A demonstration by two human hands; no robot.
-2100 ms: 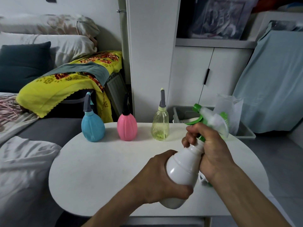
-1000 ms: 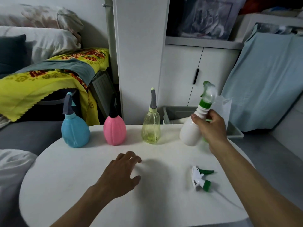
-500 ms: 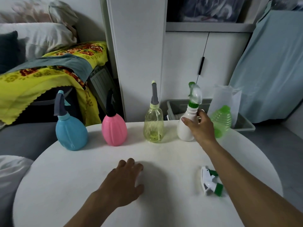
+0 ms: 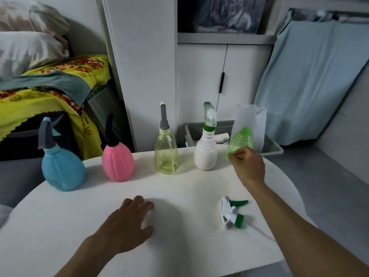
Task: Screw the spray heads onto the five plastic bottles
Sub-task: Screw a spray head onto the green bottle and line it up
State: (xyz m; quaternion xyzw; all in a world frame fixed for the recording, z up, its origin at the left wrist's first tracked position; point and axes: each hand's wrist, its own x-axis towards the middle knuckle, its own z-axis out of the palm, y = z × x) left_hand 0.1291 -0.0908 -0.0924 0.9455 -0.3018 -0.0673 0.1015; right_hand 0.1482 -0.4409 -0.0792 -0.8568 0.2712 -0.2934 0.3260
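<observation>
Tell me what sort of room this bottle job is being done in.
Most likely a bedroom or small living room at home: pillows and a yellow floral blanket are piled at left, a white cupboard stands behind the white table.

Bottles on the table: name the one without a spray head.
The green bottle at the row's right end, by the right hand; the other four are capped.

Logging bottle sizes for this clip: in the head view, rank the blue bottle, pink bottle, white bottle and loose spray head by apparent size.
1. Blue bottle
2. Pink bottle
3. White bottle, close to the pink; it stands farther away, so unsure
4. Loose spray head
</observation>
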